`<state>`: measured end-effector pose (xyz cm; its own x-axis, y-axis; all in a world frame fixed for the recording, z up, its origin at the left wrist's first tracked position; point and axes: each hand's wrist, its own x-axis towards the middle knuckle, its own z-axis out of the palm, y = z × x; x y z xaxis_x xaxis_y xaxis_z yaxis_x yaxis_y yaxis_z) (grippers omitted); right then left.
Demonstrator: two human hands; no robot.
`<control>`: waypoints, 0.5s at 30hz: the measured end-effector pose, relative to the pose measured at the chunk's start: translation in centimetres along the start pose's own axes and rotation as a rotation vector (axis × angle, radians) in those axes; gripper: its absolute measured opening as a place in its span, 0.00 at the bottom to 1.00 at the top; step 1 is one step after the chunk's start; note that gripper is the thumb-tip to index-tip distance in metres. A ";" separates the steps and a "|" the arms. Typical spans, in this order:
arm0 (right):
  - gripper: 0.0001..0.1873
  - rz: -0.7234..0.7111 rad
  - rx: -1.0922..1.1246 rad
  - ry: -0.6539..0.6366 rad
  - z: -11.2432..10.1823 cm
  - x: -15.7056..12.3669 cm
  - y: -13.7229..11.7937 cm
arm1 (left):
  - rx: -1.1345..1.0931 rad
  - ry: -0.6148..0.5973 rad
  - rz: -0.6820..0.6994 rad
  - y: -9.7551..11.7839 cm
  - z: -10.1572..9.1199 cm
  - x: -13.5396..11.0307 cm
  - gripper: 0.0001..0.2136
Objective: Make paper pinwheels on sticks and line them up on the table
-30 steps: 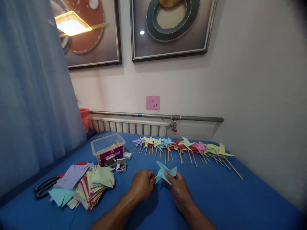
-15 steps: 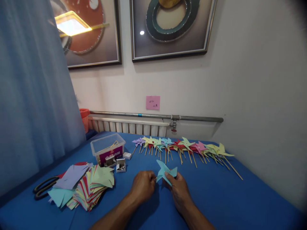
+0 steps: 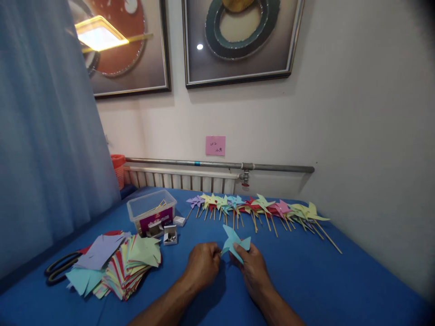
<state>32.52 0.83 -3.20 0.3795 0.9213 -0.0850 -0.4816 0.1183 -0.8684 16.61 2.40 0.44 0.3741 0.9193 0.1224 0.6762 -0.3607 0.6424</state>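
Observation:
A light-blue paper pinwheel (image 3: 233,240) is in my right hand (image 3: 253,267), the thumb pressed on its middle and the other fingers behind it. Close against its left edge is my left hand (image 3: 203,265), closed with the fingertips pinched together. What those fingers hold, if anything, is hidden. Left of my hands, a small open box (image 3: 170,235) shows shiny metal pins inside. A fanned stack of cut paper squares (image 3: 127,269) in several colours lies farther left, slit in from the corners.
Behind my hands stretches a row of pinwheels on sticks (image 3: 251,207). A clear plastic tub (image 3: 151,210) with wooden sticks stands back left beside small boxes. Black-handled scissors (image 3: 61,267) lie partly under the paper. A blue curtain (image 3: 50,136) hangs at the left; a wall pipe (image 3: 176,161) runs behind.
Both hands keep nearly the same hold at the pinwheel, which has tilted very slightly. The whole view has shifted a little.

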 end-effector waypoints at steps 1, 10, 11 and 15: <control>0.25 0.002 0.004 0.002 0.0 0.0 0.0 | -0.002 0.001 -0.001 0.0 0.0 0.0 0.12; 0.25 0.008 0.005 0.016 0.2 0.2 -0.1 | -0.021 0.001 0.027 -0.5 0.4 0.1 0.12; 0.24 0.000 -0.001 0.015 0.1 0.3 -0.1 | -0.025 -0.011 0.027 -0.5 0.4 0.1 0.12; 0.22 -0.048 -0.050 0.046 -0.4 0.8 -0.3 | -0.029 -0.022 0.000 -0.4 -0.2 0.3 0.11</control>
<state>33.29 1.35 -3.26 0.4379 0.8967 -0.0643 -0.4222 0.1420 -0.8953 16.33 2.80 0.39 0.3882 0.9155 0.1058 0.6579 -0.3557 0.6638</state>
